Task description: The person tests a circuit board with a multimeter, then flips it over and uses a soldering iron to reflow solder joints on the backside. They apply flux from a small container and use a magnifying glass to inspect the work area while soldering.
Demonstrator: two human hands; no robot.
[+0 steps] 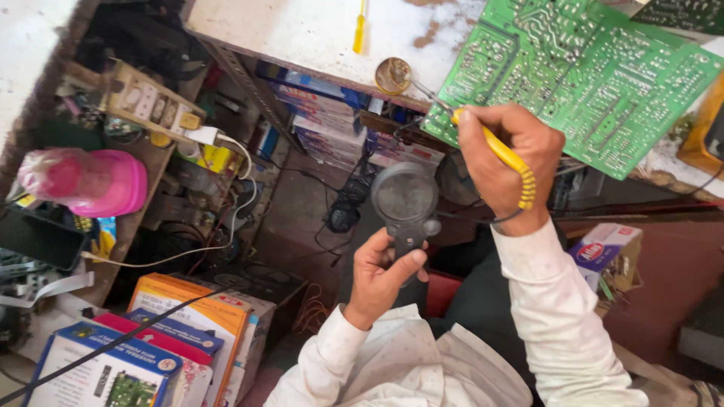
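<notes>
Left hand clenched round handle of black magnifying glass, lens raised upright in near-centre, facing up toward board, apparently for viewing. Right hand grips yellow soldering iron pen-style, thumb along barrel for fine control; tip points far-left at small round tin on bench edge (contents unclear). Green circuit board lies solder side up, far right, overhanging white worn bench. Pink cap on left shelf; boxes stacked near left.
</notes>
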